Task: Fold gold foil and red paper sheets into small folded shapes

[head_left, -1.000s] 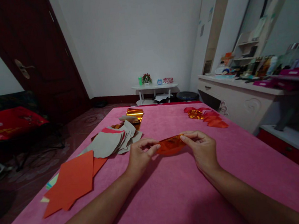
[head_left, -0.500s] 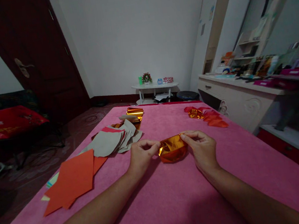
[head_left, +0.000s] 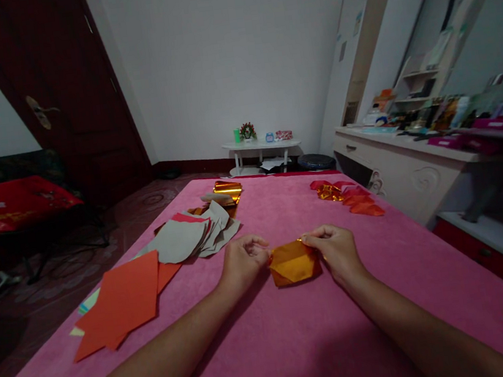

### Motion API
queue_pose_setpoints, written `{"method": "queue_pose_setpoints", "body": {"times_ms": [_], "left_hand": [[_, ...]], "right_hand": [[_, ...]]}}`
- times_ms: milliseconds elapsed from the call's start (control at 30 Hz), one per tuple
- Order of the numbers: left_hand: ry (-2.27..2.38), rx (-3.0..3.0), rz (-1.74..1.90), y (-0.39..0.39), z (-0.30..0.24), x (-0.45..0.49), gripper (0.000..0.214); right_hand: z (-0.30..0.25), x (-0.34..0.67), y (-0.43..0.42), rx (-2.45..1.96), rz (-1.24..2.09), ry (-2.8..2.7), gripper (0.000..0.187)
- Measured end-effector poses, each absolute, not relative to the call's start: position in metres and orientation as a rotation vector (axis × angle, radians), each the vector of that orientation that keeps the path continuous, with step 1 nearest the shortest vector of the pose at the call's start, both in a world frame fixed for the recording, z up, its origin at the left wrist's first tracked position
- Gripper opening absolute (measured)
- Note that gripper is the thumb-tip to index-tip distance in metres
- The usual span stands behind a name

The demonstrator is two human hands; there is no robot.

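Note:
A folded piece of shiny gold foil paper [head_left: 295,264] is held just over the pink cloth, spanning the gap between both hands. My left hand [head_left: 246,261] pinches its left edge between thumb and fingers. At the upper right corner, my right hand [head_left: 333,244] grips the foil with thumb and fingertips. The foil's broad side faces me, with slanted creases at its corners. Left of my left hand lies a pile of grey paper pieces [head_left: 179,238], and nearer to me are orange paper sheets [head_left: 124,298].
A pink cloth [head_left: 265,360] covers the table. Gold foil [head_left: 228,189] lies at its far left. Red and orange folded papers [head_left: 357,199] and a crumpled gold piece [head_left: 329,192] sit at the far right. A white dresser [head_left: 404,153] stands beyond the right edge.
The gold foil has tilted, so its hollow top no longer shows and its flat side faces me. Both hands stay on its edges, turned slightly.

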State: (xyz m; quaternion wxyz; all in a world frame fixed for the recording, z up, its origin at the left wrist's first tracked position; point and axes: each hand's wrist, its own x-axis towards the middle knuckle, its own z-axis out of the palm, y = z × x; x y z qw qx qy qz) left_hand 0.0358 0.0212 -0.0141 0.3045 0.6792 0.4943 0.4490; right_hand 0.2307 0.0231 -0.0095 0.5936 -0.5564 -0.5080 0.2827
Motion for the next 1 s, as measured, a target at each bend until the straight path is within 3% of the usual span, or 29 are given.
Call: {"method": "queue_pose_setpoints", "body": {"times_ms": [600,733,900,1000], "left_hand": [[1.469,2.889,0.22,0.007,0.006,0.048,0.03],[1.49,2.882,0.218,0.009,0.006,0.048,0.029],[1.463,2.873,0.271,0.008,0.006,0.048,0.027],[1.473,2.849,0.319,0.007,0.003,0.048,0.025]], "right_hand": [[-0.023,0.233,0.042,-1.636,0.207,-1.768,0.01],[-0.013,0.227,0.027,-1.637,0.08,-1.861,0.012],[-0.004,0.209,-0.001,-1.5,-0.309,-2.227,0.02],[-0.004,0.204,-0.01,-1.514,-0.316,-2.352,0.019]]}}
